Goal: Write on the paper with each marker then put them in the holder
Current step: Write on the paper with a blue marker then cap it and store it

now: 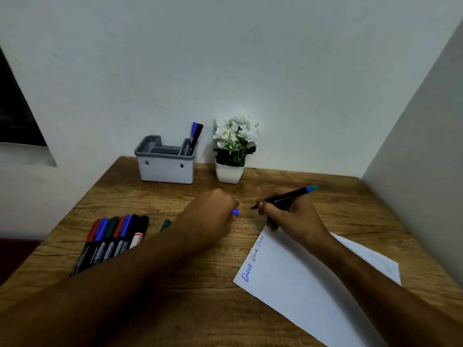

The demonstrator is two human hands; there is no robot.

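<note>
We pinch uncapped marker [280, 197] in right hand [288, 216], tip bare, just beyond paper [300, 279] far edge. Left hand [213, 211] fisted round blue cap [235, 212], just beside tip. Our advice: align cap squarely, press until seated, then carry to holder [165, 162] well beyond grip.

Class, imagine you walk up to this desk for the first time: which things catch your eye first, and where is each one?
First, the two hands mid-desk: the right hand grips an uncapped black marker just beyond the paper, while the left hand holds a blue cap. Next, the row of markers lying at the left. Last, at the back by the wall, the grey holder with two markers in it, beside a potted plant.
</note>
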